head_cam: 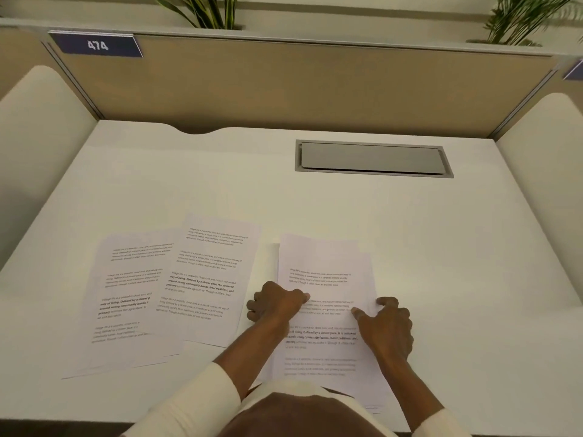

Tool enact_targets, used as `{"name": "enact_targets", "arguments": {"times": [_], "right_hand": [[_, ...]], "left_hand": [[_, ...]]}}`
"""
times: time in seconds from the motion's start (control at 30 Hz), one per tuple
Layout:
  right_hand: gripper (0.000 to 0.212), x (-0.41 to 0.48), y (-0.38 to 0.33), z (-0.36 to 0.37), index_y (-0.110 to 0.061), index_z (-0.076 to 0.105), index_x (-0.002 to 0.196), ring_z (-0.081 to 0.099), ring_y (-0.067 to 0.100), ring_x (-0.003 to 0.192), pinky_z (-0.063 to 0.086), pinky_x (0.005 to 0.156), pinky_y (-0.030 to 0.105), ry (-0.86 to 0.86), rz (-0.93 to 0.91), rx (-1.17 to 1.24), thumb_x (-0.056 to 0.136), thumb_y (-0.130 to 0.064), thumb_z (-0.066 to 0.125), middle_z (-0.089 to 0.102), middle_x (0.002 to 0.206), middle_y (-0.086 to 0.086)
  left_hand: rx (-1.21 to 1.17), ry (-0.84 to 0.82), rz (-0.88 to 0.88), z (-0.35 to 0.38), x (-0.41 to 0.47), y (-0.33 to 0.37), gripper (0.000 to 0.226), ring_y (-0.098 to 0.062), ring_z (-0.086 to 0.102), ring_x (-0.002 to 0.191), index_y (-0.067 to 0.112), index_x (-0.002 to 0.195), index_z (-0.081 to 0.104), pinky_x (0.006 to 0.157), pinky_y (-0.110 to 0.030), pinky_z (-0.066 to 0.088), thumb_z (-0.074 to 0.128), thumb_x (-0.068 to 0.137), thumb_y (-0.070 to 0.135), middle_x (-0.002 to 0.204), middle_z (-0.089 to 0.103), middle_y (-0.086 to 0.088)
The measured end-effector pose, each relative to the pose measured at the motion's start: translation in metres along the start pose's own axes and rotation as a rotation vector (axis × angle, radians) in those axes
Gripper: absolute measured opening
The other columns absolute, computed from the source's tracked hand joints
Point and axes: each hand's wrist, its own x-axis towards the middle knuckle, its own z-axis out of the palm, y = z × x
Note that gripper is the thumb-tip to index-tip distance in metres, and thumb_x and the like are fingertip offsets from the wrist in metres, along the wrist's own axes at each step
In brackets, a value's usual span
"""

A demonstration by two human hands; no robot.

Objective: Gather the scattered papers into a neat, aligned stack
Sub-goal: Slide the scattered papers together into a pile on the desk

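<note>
A loose pile of printed sheets [328,266] lies near the front of the white desk [220,171], right of centre, its edges slightly offset. My left hand [274,302] rests on the pile's left edge, fingers curled, thumb pressing on the top sheet. My right hand [386,324] lies flat on the pile's right side, forefinger and thumb spread on the paper. To the left lie two more printed sheets: one tilted page [208,279] overlapping another page [126,298] further left. Neither hand touches these.
A grey cable flap [372,158] is set into the desk at the back right. A tan partition [284,86] with a blue "474" sign [97,45] closes the back, with plants above. Curved white side panels [41,127] flank the desk.
</note>
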Motion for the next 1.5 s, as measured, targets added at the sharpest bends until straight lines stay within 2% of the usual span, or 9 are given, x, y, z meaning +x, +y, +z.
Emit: {"name": "enact_targets", "arguments": {"times": [0.17, 0.3, 0.43, 0.57, 0.83, 1.0, 1.17, 1.33, 1.5], "right_hand": [[0.061, 0.005, -0.001, 0.003, -0.027, 0.055, 0.128, 0.061, 0.035, 0.127, 0.052, 0.105, 0.056, -0.023, 0.020, 0.125, 0.082, -0.057, 0.080, 0.066, 0.130, 0.008], [0.055, 0.003, 0.000, 0.001, -0.030, 0.057, 0.123, 0.058, 0.035, 0.126, 0.055, 0.100, 0.054, -0.032, 0.023, 0.180, 0.081, -0.055, 0.082, 0.061, 0.127, 0.009], [0.055, 0.000, 0.001, 0.002, -0.023, 0.061, 0.129, 0.044, 0.036, 0.139, 0.049, 0.102, 0.052, -0.022, 0.024, 0.121, 0.086, -0.051, 0.081, 0.052, 0.137, 0.014], [0.062, -0.004, -0.005, 0.006, -0.017, 0.057, 0.135, 0.039, 0.038, 0.142, 0.049, 0.103, 0.052, -0.021, 0.012, 0.076, 0.087, -0.048, 0.082, 0.048, 0.140, 0.017], [0.072, -0.003, -0.017, 0.007, -0.015, 0.053, 0.144, 0.060, 0.039, 0.129, 0.050, 0.108, 0.050, -0.010, -0.028, 0.133, 0.086, -0.045, 0.084, 0.056, 0.142, 0.015], [0.069, 0.002, -0.021, 0.002, -0.021, 0.055, 0.141, 0.066, 0.032, 0.122, 0.055, 0.103, 0.049, -0.061, 0.027, 0.237, 0.084, -0.046, 0.085, 0.063, 0.138, 0.008], [0.054, 0.008, -0.016, 0.004, -0.025, 0.060, 0.119, 0.073, 0.026, 0.102, 0.060, 0.096, 0.050, -0.097, 0.055, 0.377, 0.078, -0.044, 0.089, 0.075, 0.117, 0.000], [0.047, 0.018, -0.015, 0.000, -0.022, 0.068, 0.105, 0.077, 0.025, 0.093, 0.063, 0.091, 0.051, -0.131, 0.088, 0.490, 0.071, -0.045, 0.092, 0.078, 0.103, -0.001], [0.049, 0.024, -0.023, -0.017, -0.013, 0.069, 0.119, 0.078, 0.027, 0.096, 0.061, 0.072, 0.038, -0.286, 0.065, 0.748, 0.077, -0.013, 0.094, 0.080, 0.111, 0.004]], "left_hand": [[-0.156, -0.064, 0.158, -0.009, 0.002, -0.001, 0.037, -0.021, 0.076, 0.092, 0.013, 0.101, 0.071, 0.083, -0.040, 0.067, 0.096, 0.078, 0.025, 0.108, 0.079, -0.003], [-0.054, 0.066, 0.208, -0.012, 0.003, -0.003, 0.034, -0.017, 0.063, 0.074, 0.022, 0.072, 0.059, 0.067, -0.032, 0.049, 0.090, 0.085, 0.030, 0.085, 0.073, -0.005], [0.095, 0.085, 0.159, -0.013, 0.005, 0.002, 0.051, -0.037, 0.046, 0.138, 0.010, 0.124, 0.071, 0.105, -0.045, 0.051, 0.083, 0.089, 0.045, 0.140, 0.059, -0.018], [0.067, 0.012, 0.101, -0.003, -0.002, 0.011, 0.089, -0.039, 0.034, 0.149, 0.005, 0.147, 0.046, 0.117, -0.053, 0.048, 0.087, 0.084, 0.052, 0.157, 0.035, -0.021], [-0.182, -0.087, 0.043, -0.007, 0.000, 0.024, 0.102, -0.042, 0.060, 0.137, -0.003, 0.153, 0.031, 0.103, -0.047, 0.056, 0.097, 0.079, 0.018, 0.152, 0.055, -0.022], [-0.169, -0.062, 0.015, -0.016, 0.012, 0.017, 0.068, -0.041, 0.067, 0.126, 0.001, 0.119, 0.065, 0.110, -0.049, 0.055, 0.103, 0.066, 0.019, 0.136, 0.071, -0.021], [-0.227, -0.229, 0.165, -0.030, 0.019, 0.008, 0.051, -0.032, 0.079, 0.105, 0.005, 0.123, 0.076, 0.098, -0.051, 0.065, 0.097, 0.076, 0.008, 0.123, 0.081, -0.016], [-0.079, -0.469, 0.367, -0.043, 0.026, 0.004, 0.050, -0.027, 0.077, 0.119, 0.011, 0.141, 0.069, 0.110, -0.051, 0.060, 0.083, 0.093, 0.006, 0.132, 0.079, -0.007], [-0.058, -0.496, 0.514, -0.057, 0.027, 0.011, 0.050, -0.020, 0.076, 0.122, 0.017, 0.147, 0.065, 0.106, -0.045, 0.063, 0.074, 0.100, 0.003, 0.138, 0.077, -0.001]]}}
